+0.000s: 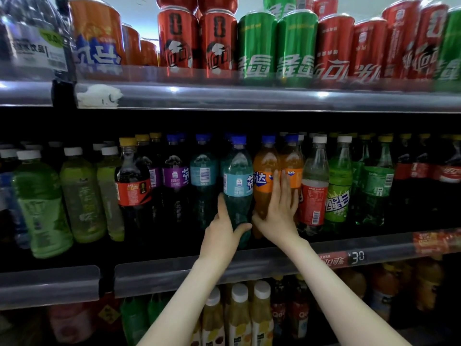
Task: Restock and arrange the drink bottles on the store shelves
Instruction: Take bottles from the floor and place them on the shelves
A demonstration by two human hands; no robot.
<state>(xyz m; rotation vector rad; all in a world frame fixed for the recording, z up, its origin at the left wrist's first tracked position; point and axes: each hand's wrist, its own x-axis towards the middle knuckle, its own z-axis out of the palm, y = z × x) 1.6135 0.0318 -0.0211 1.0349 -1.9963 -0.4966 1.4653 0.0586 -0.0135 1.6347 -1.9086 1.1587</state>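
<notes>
Two bare forearms (179, 295) rise from the lower edge of view to the front edge of the middle shelf (174, 273). The left grip (223, 231) is curled round the lower body of a blue-capped teal bottle (238, 181), held upright at the shelf's front edge, touching an orange bottle (264, 168) to its right. The right grip (278, 216) lies flat, fingers straight, against that orange bottle. A clear bottle with a red label (314, 196) stands just right of them, and cans (257, 46) line the shelf above.
</notes>
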